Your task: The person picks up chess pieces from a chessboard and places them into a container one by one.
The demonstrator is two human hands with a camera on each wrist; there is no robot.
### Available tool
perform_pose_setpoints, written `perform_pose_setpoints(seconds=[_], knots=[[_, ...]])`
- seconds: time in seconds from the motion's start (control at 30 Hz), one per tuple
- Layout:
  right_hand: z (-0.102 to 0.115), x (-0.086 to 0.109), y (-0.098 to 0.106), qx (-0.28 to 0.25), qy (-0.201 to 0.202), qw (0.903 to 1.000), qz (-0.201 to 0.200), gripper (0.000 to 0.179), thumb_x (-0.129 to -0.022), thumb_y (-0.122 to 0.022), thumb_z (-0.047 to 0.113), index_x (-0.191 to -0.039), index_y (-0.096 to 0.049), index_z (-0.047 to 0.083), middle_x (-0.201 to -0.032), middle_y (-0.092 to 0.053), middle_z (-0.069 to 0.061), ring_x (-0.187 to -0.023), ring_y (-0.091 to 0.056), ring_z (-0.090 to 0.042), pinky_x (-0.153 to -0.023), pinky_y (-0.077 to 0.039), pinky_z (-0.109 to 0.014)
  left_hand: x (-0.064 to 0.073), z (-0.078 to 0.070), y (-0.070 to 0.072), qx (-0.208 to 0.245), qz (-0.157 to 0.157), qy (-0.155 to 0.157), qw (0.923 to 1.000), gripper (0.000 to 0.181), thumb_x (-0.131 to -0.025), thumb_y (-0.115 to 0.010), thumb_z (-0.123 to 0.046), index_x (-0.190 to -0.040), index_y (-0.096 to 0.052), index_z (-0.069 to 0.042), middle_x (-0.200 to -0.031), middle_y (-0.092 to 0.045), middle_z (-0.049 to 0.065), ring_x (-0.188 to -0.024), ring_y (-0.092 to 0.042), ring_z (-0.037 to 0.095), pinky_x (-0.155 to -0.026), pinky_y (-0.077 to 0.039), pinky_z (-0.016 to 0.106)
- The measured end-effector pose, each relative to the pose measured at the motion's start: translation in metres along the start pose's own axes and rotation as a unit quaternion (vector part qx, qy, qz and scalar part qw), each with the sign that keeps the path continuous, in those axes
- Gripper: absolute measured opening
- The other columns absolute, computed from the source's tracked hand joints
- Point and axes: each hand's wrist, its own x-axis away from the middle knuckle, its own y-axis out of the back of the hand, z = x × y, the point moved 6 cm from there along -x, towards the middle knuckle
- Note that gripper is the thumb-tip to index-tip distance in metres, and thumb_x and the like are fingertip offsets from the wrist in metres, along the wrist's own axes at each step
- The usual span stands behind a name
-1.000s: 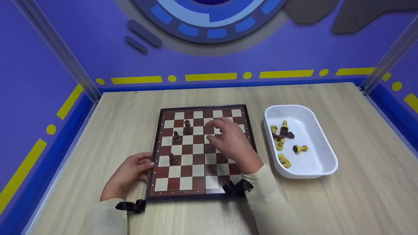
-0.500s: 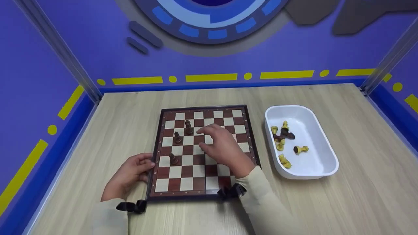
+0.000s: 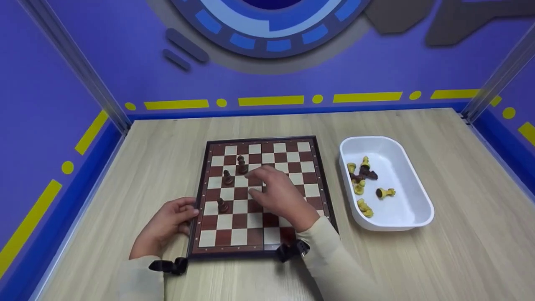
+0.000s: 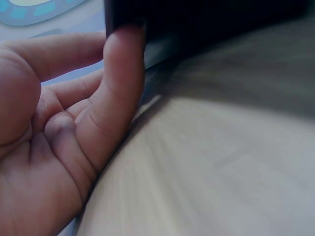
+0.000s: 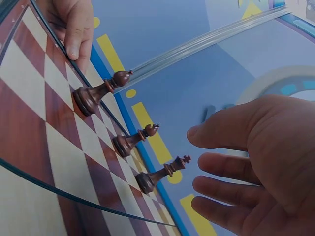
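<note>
A brown-and-white chessboard [image 3: 238, 236] lies on the table with three dark pieces upright on its left half. The farthest is a king [image 5: 154, 178]; nearer stand two bishops [image 5: 129, 143], one of them the bishop [image 5: 93, 95] closest to the person. My left hand [image 3: 167, 223] grips the board's left edge, thumb and fingers against the rim, as the left wrist view shows. Over the middle of the board hovers my right hand [image 3: 278, 194], its thumb and fingers apart and holding nothing. In the head view its fingertips are just right of the king; the squares beneath it are hidden.
To the right of the board stands a white plastic tray [image 3: 403, 209]. Along its left side lie several yellow chess pieces [image 3: 365, 207] and dark pieces [image 3: 368, 173]. Blue panels [image 3: 267, 83] enclose the table's back and sides.
My right hand has moved left and a little nearer to the person over the board. The left hand, the standing pieces and the tray have stayed in place.
</note>
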Motion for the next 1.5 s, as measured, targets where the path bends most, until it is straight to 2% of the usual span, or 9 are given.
perform_pose_setpoints(seconds=[0.43, 0.67, 0.97, 1.2, 1.37, 1.5], knots=[[0.006, -0.001, -0.015, 0.004, -0.001, 0.9998, 0.021, 0.031, -0.089, -0.067, 0.018, -0.12, -0.065, 0.014, -0.121, -0.065, -0.002, -0.113, -0.061, -0.019, -0.097, -0.051, -0.037, 0.0, 0.0, -0.001, 0.004, -0.004, 0.003, 1.0, 0.052, -0.094, -0.062, -0.013, -0.138, -0.042, 0.008, -0.089, -0.069, 0.001, -0.066, -0.069, 0.015, -0.054, -0.059, 0.033], [0.01, 0.0, -0.021, 0.002, 0.012, 0.9996, 0.027, 0.031, -0.089, -0.067, 0.016, -0.12, -0.065, 0.014, -0.121, -0.066, -0.002, -0.114, -0.061, -0.018, -0.098, -0.051, -0.036, 0.001, -0.001, -0.001, 0.015, 0.008, -0.005, 0.9998, 0.049, -0.095, -0.061, -0.013, -0.136, -0.043, 0.009, -0.087, -0.068, 0.0, -0.063, -0.068, 0.013, -0.053, -0.058, 0.032], [0.015, 0.002, -0.032, -0.008, 0.017, 0.9989, 0.042, 0.035, -0.089, -0.067, 0.016, -0.123, -0.063, 0.017, -0.126, -0.063, 0.0, -0.116, -0.06, -0.017, -0.1, -0.05, -0.034, 0.0, 0.0, -0.001, 0.008, 0.005, -0.004, 0.9999, 0.05, -0.095, -0.061, -0.012, -0.136, -0.042, 0.009, -0.086, -0.066, -0.002, -0.06, -0.064, 0.011, -0.051, -0.057, 0.03], [0.022, 0.004, -0.041, -0.004, 0.042, 0.9979, 0.05, 0.038, -0.088, -0.066, 0.015, -0.126, -0.061, 0.017, -0.132, -0.06, -0.001, -0.122, -0.057, -0.017, -0.103, -0.048, -0.033, -0.001, 0.0, 0.0, 0.005, -0.006, 0.005, 1.0, 0.051, -0.094, -0.063, -0.012, -0.136, -0.043, 0.008, -0.085, -0.065, -0.003, -0.058, -0.063, 0.01, -0.051, -0.057, 0.029], [0.028, 0.006, -0.047, 0.001, 0.054, 0.9965, 0.063, 0.036, -0.09, -0.065, 0.016, -0.127, -0.06, 0.017, -0.133, -0.059, 0.0, -0.122, -0.057, -0.015, -0.103, -0.049, -0.031, 0.0, -0.001, -0.001, 0.007, -0.001, 0.002, 1.0, 0.05, -0.095, -0.061, -0.012, -0.137, -0.043, 0.007, -0.087, -0.067, 0.0, -0.059, -0.066, 0.012, -0.051, -0.057, 0.031], [0.032, 0.006, -0.053, 0.01, 0.066, 0.995, 0.074, 0.039, -0.092, -0.063, 0.016, -0.131, -0.058, 0.016, -0.135, -0.058, -0.002, -0.126, -0.054, -0.016, -0.107, -0.045, -0.031, 0.001, -0.001, -0.002, 0.01, 0.003, -0.002, 0.9999, 0.05, -0.095, -0.061, -0.013, -0.138, -0.043, 0.007, -0.089, -0.068, 0.002, -0.06, -0.067, 0.014, -0.052, -0.058, 0.032]])
